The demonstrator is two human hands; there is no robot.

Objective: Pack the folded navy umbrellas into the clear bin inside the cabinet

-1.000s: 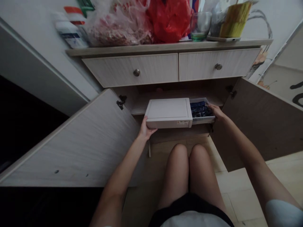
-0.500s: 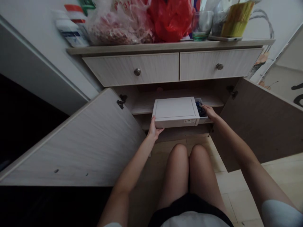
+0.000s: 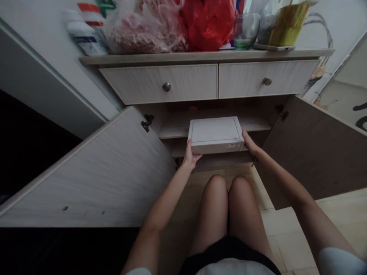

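A white storage box [image 3: 215, 134] with a sliding inner drawer is held in front of the open cabinet, level with its inner shelf [image 3: 174, 128]. My left hand [image 3: 190, 156] grips the box's left front corner, fingers wrapped under it. My right hand [image 3: 249, 142] presses against the box's right end, where the drawer is now pushed fully in. The drawer's dark blue contents are hidden inside.
Both cabinet doors stand open: the left door [image 3: 94, 175] swings far out, the right door [image 3: 315, 149] angles outward. Two closed drawers with round knobs [image 3: 166, 87] sit above. On top lie plastic bags [image 3: 206, 23], a glass [image 3: 245, 30] and bottles [image 3: 86, 32]. My knees [image 3: 229, 191] are below the box.
My right hand has pushed the inner drawer leftward until it closed flush in the box. The box and both hands have shifted slightly right and toward the shelf.
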